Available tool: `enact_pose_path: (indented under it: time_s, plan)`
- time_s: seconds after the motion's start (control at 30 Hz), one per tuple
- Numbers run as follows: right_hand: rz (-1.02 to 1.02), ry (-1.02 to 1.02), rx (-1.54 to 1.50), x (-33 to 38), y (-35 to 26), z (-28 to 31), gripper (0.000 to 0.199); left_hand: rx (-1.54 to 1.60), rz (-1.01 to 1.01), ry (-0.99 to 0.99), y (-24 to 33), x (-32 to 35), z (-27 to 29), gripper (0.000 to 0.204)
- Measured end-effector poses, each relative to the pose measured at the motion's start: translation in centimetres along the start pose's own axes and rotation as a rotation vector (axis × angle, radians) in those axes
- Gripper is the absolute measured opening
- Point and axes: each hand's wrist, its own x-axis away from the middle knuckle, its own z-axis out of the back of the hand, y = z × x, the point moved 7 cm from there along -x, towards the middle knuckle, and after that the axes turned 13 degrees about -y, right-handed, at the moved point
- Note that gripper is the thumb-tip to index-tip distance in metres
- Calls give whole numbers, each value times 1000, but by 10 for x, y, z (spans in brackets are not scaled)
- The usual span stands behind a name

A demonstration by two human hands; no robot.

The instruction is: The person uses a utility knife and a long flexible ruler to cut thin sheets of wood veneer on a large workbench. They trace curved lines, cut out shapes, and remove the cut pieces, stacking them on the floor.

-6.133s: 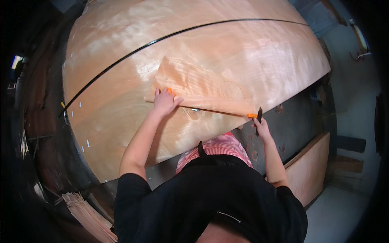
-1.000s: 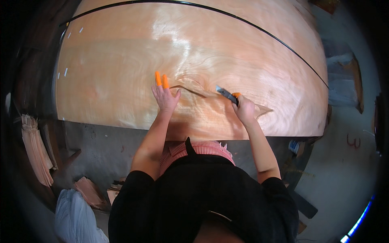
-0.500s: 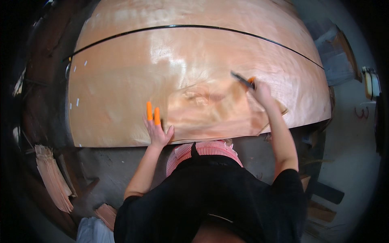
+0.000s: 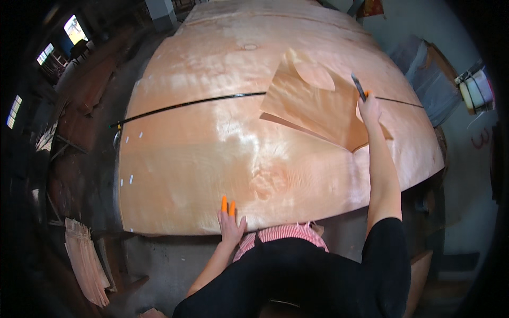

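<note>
Left hand point(image 4: 231, 229), empty, fingers spread, two in orange finger cots point(image 4: 224, 204), at the near edge of the large veneer sheet point(image 4: 180, 175), presumably for steadying; open surface beyond. Right hand point(image 4: 370, 109), closed around a dark utility knife point(image 4: 359, 87), blade outward, apparently to clear the wood; whether it also pinches veneer, cannot tell. Loose veneer piece point(image 4: 313, 112), with oval cutout, just left of that hand, partly across the black strip point(image 4: 212, 99), well inside the sheet's edges.
</note>
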Motion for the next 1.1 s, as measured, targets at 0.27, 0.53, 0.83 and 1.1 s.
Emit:
enact_pose_path:
  time_s: [0.27,0.53,0.83,1.1]
  plan:
    - [219,-82,-74,86,32,-38,16,-54,-44,-118,-3,1,-11,54]
    - [256,616,-645,71,128,128,17,11,-103,-33,33,-3,-15,47]
    - [-116,837,-714,-16,271,306,30,104,-98,-27,91,5,-66,40]
    - [29,270,-1297,-37,260,293,23,52,-82,32,128,6,-108,37]
